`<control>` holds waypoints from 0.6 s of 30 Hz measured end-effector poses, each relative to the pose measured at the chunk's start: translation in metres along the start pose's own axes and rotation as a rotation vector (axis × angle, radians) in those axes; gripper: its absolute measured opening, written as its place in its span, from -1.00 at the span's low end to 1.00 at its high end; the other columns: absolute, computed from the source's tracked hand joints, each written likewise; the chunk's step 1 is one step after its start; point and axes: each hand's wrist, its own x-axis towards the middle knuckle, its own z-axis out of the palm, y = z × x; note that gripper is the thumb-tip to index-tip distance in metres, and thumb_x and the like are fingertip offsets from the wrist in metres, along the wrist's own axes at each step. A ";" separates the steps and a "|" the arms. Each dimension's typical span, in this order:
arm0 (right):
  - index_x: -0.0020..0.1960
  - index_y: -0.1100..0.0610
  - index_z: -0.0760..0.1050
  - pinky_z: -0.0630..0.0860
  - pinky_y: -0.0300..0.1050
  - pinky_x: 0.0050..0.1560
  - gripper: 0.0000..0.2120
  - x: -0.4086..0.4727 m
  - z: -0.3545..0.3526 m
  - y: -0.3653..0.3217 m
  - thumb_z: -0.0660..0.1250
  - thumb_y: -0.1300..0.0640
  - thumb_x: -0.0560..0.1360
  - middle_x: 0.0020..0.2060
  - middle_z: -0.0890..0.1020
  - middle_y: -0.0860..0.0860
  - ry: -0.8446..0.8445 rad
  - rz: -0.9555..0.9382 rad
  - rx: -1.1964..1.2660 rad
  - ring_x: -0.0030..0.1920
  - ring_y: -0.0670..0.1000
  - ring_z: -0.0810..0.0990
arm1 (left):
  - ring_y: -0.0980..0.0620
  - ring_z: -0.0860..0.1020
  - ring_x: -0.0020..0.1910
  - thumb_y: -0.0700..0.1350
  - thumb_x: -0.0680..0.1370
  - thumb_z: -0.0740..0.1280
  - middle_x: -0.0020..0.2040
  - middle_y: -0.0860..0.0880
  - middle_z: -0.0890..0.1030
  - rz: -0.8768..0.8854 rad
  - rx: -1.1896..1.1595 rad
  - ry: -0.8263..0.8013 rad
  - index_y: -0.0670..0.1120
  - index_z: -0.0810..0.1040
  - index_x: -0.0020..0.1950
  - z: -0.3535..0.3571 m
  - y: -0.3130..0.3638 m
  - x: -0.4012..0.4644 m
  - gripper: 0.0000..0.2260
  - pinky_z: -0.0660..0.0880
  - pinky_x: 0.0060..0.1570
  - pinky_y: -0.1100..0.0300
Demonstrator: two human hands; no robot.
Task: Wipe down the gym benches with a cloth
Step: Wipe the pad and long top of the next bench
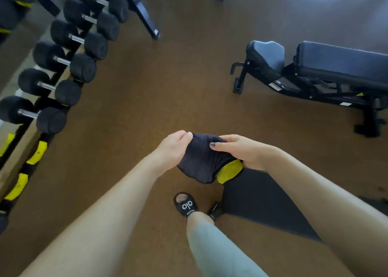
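A dark cloth [201, 161] with a yellow patch at its lower right was held bunched in mid-air between two hands, above the brown floor [168, 87]. Its upper left edge was pinched by the left hand [175, 148], thumb against curled fingers; its right side was gripped by the right hand [243, 150], thumb laid over the top and fingers wrapped beneath. No bench was being touched by the cloth. A black padded bench [260, 201] lay just below and to the right of the hands, beside a sandalled foot [185, 205]; a second bench [336, 66] stood well apart, further right. A rack of dumbbells [63, 66] ran along the left.

As a judgement: bunched like this, the cloth could be dragged in a lump — only a narrow strip of padding would be cleaned. The loose hanging fold could also be snagged on a bench frame.

No containers were seen, so no contents could be reported.
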 end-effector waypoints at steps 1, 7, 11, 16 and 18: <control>0.24 0.10 0.63 0.57 0.19 0.35 -0.80 0.010 -0.004 -0.010 0.34 0.09 0.67 0.11 0.76 0.07 0.005 -0.008 0.032 0.16 0.10 0.73 | 0.06 0.32 -0.25 0.04 0.73 0.08 -0.24 0.03 0.33 0.013 0.030 0.011 -0.06 0.29 -0.20 -0.008 0.007 0.015 -0.66 0.25 -0.24 0.10; 0.36 0.11 0.57 0.57 0.11 0.35 -0.63 0.115 -0.024 -0.107 0.42 0.00 0.61 0.21 0.72 0.05 -0.177 -0.079 0.077 0.23 0.07 0.69 | 0.04 0.42 -0.20 0.07 0.72 0.06 -0.17 -0.03 0.48 0.026 0.117 0.145 -0.21 0.43 -0.11 -0.084 0.033 0.131 -0.59 0.34 -0.17 0.07; 0.28 0.15 0.62 0.64 0.04 0.23 -0.72 0.175 -0.055 -0.167 0.44 0.10 0.61 0.14 0.74 0.08 -0.120 -0.088 0.097 0.15 0.09 0.73 | -0.07 0.54 -0.07 0.18 0.70 0.07 -0.09 -0.08 0.59 0.011 0.147 0.082 -0.24 0.55 0.03 -0.127 0.074 0.226 -0.50 0.44 -0.03 0.03; 0.34 0.08 0.58 0.56 0.20 0.36 -0.72 0.193 -0.129 -0.220 0.38 0.09 0.64 0.19 0.72 0.10 0.038 -0.132 0.301 0.21 0.14 0.70 | -0.01 0.57 0.15 0.34 0.62 0.15 0.16 0.03 0.60 -0.023 0.230 -0.211 0.01 0.55 0.22 -0.143 0.161 0.312 -0.54 0.48 0.28 -0.04; 0.33 0.05 0.58 0.60 0.12 0.30 -0.74 0.191 -0.158 -0.239 0.36 0.07 0.66 0.17 0.73 0.07 0.108 -0.144 0.394 0.19 0.10 0.71 | 0.01 0.60 0.14 0.25 0.62 0.27 0.16 0.03 0.62 0.001 0.240 -0.317 0.05 0.55 0.18 -0.148 0.194 0.351 -0.68 0.52 0.28 -0.07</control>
